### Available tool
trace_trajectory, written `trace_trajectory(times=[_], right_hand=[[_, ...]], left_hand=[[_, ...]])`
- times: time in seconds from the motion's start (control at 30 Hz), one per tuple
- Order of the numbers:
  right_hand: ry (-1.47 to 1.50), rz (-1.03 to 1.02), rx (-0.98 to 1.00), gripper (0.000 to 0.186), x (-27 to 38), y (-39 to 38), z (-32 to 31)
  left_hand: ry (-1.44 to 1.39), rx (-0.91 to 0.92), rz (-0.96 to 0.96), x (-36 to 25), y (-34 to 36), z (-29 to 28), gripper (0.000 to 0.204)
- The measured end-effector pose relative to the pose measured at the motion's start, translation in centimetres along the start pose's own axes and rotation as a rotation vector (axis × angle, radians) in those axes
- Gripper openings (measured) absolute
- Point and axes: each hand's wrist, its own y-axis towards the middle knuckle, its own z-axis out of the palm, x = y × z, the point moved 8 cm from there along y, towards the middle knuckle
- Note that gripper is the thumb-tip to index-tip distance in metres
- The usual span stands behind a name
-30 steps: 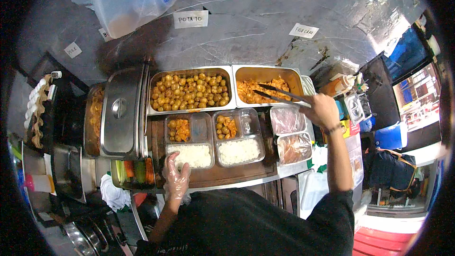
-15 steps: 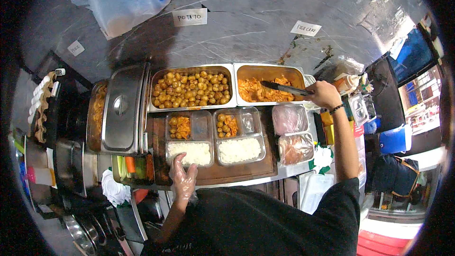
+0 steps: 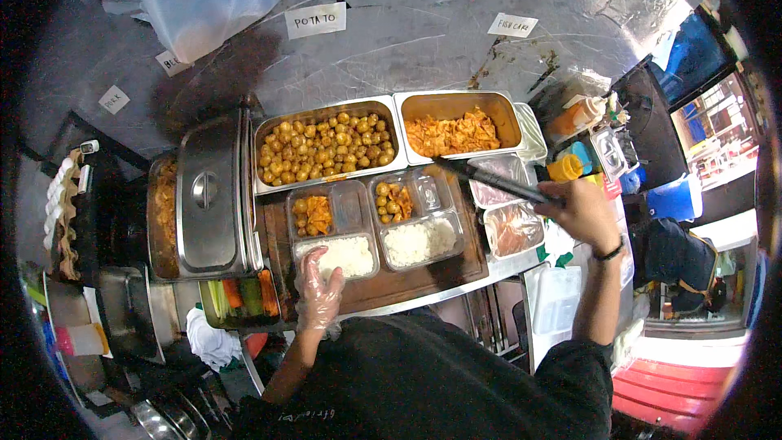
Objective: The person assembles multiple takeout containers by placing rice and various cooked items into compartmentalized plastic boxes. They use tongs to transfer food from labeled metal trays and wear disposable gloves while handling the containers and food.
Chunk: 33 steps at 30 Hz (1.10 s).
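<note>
My right hand point(image 3: 574, 212) grips black tongs point(image 3: 505, 183), their tips just below the pan of orange sliced food point(image 3: 452, 132); I cannot make out anything between them. My left hand point(image 3: 319, 293), in a clear glove, has its fingers apart at the rice compartment of the left meal container point(image 3: 350, 257). That container and the right one point(image 3: 419, 240) each hold rice, small potatoes and orange pieces, with one empty compartment. They sit on a brown board point(image 3: 399, 289). Behind them is a steel pan of small round potatoes point(image 3: 326, 147).
A lidded steel pan point(image 3: 204, 220) stands left, above vegetable sticks point(image 3: 236, 297). Egg cartons point(image 3: 65, 220) are farther left. Two film-covered containers point(image 3: 513, 232) lie right, near sauce bottles point(image 3: 582, 114) and a blue bucket point(image 3: 672, 195). A plastic bag point(image 3: 199, 0) is at the back.
My right hand with the tongs has come down toward me and out of the orange food's pan. My left hand stays at the left container. The view has shifted slightly.
</note>
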Motion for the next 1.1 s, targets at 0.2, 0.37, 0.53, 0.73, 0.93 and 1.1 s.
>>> trace_trajectory(times=[0.2,0.37,0.53,0.73,0.93,1.1], right_hand=[[-0.087,-0.036,0.021,0.033,2.5,1.9,13.8],[-0.042,0.048,0.001,0.033,5.2,2.0,17.4],[-0.027,0.028,-0.087,0.035,6.8,0.0,11.8],[-0.117,-0.056,-0.051,0.033,5.2,-0.1,16.8],[-0.096,-0.095,-0.065,0.018,7.5,-1.2,14.5],[-0.150,-0.067,-0.105,0.036,5.5,-1.6,14.5]], left_hand=[[-0.014,0.043,0.004,-0.1,0.1,-0.5,0.045],[0.043,0.041,0.029,-0.4,0.6,-1.9,0.045],[0.076,-0.034,-0.015,1.9,-0.2,-3.2,0.044],[0.058,-0.102,-0.013,2.0,0.4,-2.7,0.046],[0.246,-0.135,-0.133,2.5,1.9,-3.3,0.053],[0.132,-0.223,-0.126,4.3,3.5,-3.5,0.059]])
